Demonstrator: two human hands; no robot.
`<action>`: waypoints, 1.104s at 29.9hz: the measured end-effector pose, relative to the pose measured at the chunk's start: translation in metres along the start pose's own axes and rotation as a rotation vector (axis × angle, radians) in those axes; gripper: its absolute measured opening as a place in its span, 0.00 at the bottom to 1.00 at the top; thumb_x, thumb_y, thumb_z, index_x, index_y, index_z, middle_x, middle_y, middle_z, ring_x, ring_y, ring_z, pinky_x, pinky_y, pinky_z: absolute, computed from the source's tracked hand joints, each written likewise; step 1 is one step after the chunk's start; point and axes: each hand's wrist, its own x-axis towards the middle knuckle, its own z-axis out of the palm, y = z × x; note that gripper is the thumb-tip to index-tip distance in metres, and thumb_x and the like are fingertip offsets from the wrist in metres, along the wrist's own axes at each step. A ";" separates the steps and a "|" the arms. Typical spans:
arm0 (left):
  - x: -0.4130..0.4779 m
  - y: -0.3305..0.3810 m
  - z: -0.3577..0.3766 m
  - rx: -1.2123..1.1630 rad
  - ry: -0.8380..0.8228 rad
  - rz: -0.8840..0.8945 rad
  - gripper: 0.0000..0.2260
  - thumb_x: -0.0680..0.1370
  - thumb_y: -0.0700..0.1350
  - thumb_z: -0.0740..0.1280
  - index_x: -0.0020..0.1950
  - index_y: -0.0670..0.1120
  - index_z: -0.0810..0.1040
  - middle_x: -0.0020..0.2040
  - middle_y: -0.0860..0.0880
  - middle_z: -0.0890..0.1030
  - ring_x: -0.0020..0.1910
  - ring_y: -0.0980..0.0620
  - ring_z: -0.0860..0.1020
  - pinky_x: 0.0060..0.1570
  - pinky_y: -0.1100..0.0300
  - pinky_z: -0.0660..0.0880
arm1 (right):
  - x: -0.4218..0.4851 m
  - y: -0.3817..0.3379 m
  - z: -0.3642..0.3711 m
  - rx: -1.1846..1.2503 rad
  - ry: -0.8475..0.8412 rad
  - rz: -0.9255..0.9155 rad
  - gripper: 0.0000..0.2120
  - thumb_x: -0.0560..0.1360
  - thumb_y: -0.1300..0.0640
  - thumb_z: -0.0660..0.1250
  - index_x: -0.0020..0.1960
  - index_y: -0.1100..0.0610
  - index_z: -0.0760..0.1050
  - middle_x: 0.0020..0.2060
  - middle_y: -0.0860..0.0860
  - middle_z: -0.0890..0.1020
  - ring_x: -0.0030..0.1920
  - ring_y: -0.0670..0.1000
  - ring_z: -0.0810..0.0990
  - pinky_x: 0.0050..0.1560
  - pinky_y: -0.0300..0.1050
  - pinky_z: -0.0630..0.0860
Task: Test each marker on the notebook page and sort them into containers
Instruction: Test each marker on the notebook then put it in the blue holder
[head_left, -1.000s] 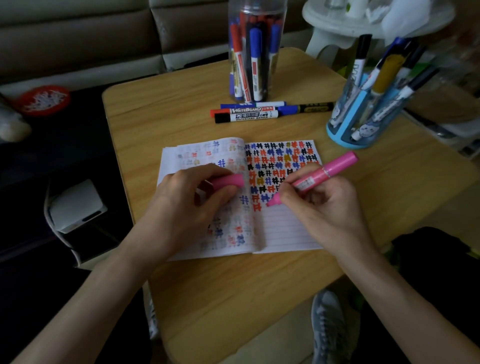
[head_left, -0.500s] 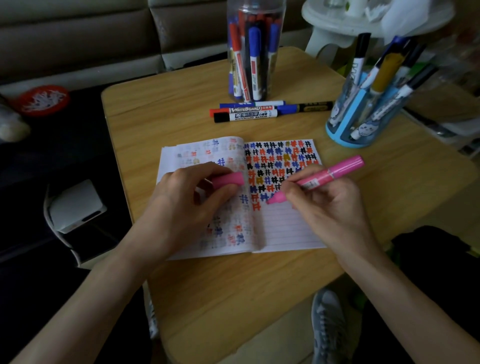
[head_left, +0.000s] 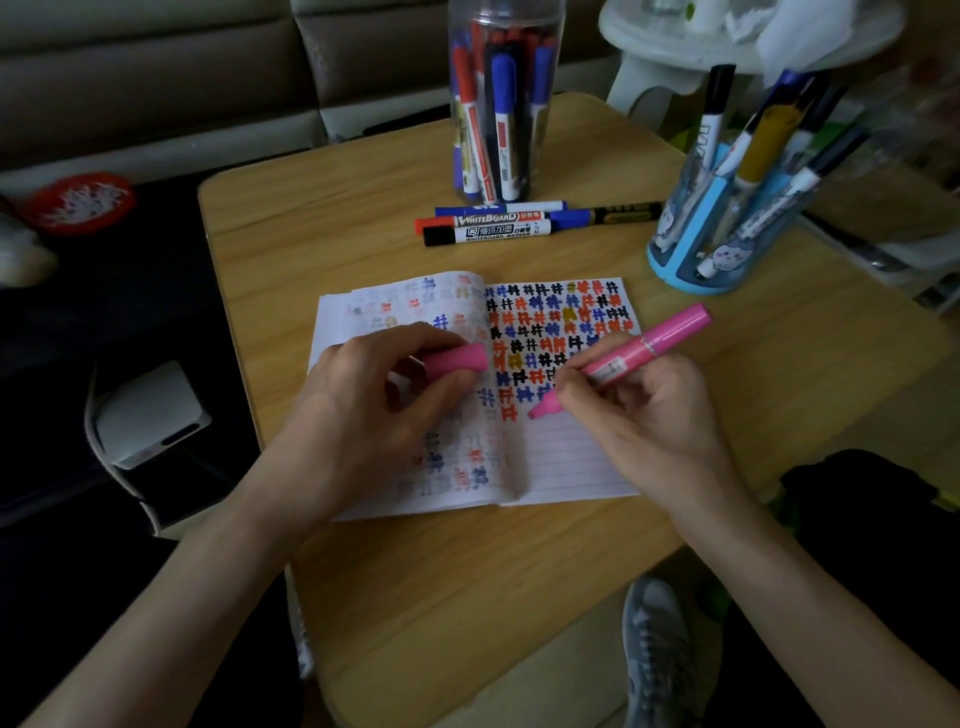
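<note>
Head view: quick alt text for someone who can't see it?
The right hand holds an uncapped pink marker, tip down at the open notebook below its rows of coloured marks, while the left hand holds the pink cap over the left page. Farther back on the table: loose whiteboard markers, a clear jar and a blue holder, both holding markers.
</note>
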 end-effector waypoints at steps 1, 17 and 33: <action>0.000 0.000 0.000 -0.002 0.001 0.005 0.15 0.77 0.60 0.68 0.58 0.55 0.83 0.47 0.59 0.83 0.44 0.59 0.80 0.41 0.62 0.77 | 0.000 -0.001 0.000 0.009 -0.008 0.018 0.02 0.75 0.65 0.74 0.43 0.61 0.82 0.36 0.52 0.85 0.39 0.51 0.85 0.39 0.44 0.82; 0.003 0.013 0.002 -0.221 -0.072 0.031 0.12 0.75 0.53 0.72 0.58 0.55 0.83 0.49 0.55 0.85 0.41 0.45 0.82 0.42 0.46 0.78 | -0.001 -0.024 -0.002 0.398 -0.117 0.035 0.10 0.75 0.62 0.73 0.55 0.65 0.80 0.39 0.53 0.84 0.36 0.50 0.80 0.36 0.38 0.76; -0.001 0.025 0.004 -0.166 0.117 0.135 0.13 0.76 0.48 0.71 0.60 0.55 0.80 0.51 0.65 0.82 0.46 0.68 0.80 0.47 0.75 0.71 | -0.002 -0.034 -0.001 0.424 -0.049 0.043 0.13 0.80 0.54 0.66 0.50 0.63 0.83 0.40 0.61 0.86 0.40 0.59 0.86 0.43 0.48 0.82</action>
